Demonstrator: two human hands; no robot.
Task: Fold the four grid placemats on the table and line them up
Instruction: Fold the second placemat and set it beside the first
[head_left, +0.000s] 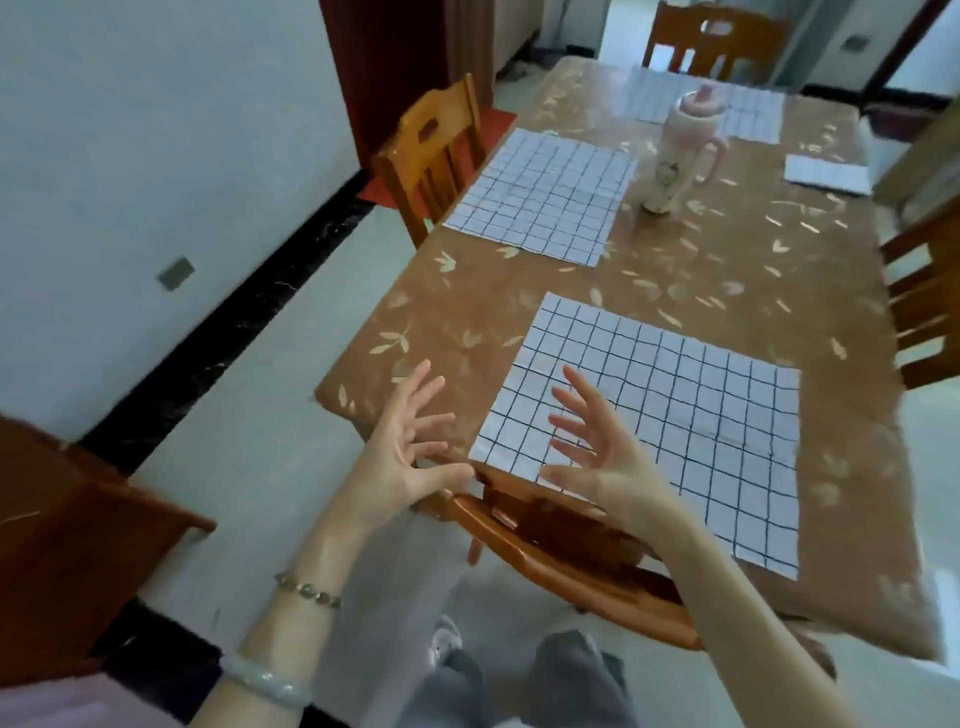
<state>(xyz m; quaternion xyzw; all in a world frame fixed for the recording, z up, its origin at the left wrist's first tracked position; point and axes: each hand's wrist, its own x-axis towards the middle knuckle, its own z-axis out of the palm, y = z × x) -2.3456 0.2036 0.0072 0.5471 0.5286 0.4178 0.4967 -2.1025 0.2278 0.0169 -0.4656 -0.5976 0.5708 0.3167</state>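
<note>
Brown and glossy, the leaf-patterned tabletop (675, 270) carries all four mats. The nearest grid placemat (701, 415) lies flat at lower centre-right, its corner at the table's edge. A second grid placemat (540, 197) lies flat at upper centre, a third grid placemat (753, 117) is blurred at the far top, and a fourth grid placemat (826, 174) at upper right looks smaller, perhaps already folded. A wooden chair (545, 540) stands between the person and the table, so reaching over it may drag the near mat off the slick surface. The pink-lidded cup (680, 150) stands just beside the second mat, and lifting or sliding that mat could tip it. The left hand (405, 457) and right hand (608, 457) hover with fingers spread, grasping nothing, the right one over the near mat's corner.
</note>
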